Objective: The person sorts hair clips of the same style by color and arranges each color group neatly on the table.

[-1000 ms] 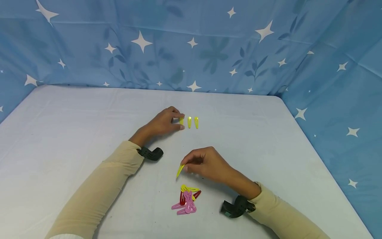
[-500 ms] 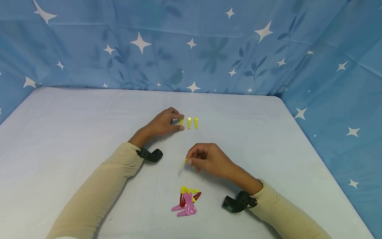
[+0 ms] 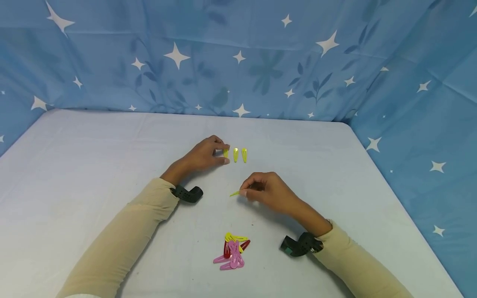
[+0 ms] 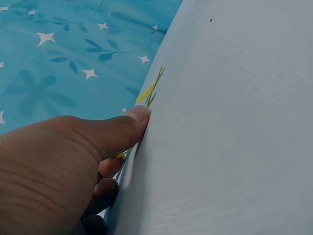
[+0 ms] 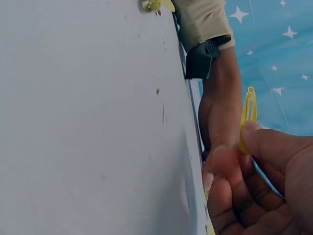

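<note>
My left hand (image 3: 203,155) rests at the far middle of the table, thumb and forefinger at the two ends of a yellow snap hair clip (image 3: 225,153). Beside that clip, two more yellow clips, a middle one (image 3: 235,155) and a right one (image 3: 244,155), lie upright in a row. Above the table my right hand (image 3: 271,192) pinches another yellow hair clip (image 5: 248,115) between thumb and fingers, its narrow end pointing away from the fingertips. In the left wrist view, the thumb (image 4: 120,134) covers part of the row of clips.
Nearer the front lies a small pile of hair clips: yellow (image 3: 238,238), red (image 3: 227,250) and pink (image 3: 234,258) ones overlapping. The white-covered table (image 3: 112,136) ends at a blue star-patterned curtain (image 3: 223,54) behind and to the right.
My right hand has moved away from the pile, up and slightly right toward the row, and the yellow hair clip in it has turned nearly level. My left hand has stayed put.
</note>
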### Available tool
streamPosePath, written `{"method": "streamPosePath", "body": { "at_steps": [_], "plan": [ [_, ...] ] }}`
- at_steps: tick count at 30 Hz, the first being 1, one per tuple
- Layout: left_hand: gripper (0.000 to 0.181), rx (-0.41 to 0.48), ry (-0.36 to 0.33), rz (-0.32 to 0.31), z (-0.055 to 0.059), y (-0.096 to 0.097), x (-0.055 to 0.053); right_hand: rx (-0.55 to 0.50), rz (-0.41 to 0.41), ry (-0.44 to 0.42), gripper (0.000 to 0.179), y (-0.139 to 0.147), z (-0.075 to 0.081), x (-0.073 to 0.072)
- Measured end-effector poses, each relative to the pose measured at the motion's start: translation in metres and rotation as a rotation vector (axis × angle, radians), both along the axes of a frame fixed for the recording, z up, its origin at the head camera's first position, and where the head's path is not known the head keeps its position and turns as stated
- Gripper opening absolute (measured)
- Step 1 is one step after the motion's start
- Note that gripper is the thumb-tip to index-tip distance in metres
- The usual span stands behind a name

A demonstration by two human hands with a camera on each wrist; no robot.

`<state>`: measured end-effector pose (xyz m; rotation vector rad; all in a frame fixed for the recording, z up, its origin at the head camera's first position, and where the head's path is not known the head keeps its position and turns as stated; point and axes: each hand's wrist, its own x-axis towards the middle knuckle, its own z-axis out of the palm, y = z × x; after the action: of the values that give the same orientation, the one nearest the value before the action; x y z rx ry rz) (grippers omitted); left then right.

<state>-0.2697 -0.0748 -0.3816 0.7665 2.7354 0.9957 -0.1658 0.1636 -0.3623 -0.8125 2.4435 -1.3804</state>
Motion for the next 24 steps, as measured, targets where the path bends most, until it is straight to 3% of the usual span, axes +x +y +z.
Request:
{"method": "streamPosePath", "body": {
  "at_steps": [9, 19, 24],
  "plan": [
    [0.049, 0.001, 0.009, 0.001, -0.001, 0.0, 0.001, 0.006, -0.053, -0.057, 0.017, 0.005, -0.001, -0.01],
    [0.049, 0.0, 0.012, 0.009, -0.003, 0.0, -0.001, -0.056, -0.224, -0.025, 0.01, 0.012, -0.003, -0.021],
    [0.049, -0.001, 0.006, 0.009, -0.003, 0.0, -0.001, -0.115, -0.222, -0.028, 0.022, 0.016, -0.005, -0.027]
  ]
}}
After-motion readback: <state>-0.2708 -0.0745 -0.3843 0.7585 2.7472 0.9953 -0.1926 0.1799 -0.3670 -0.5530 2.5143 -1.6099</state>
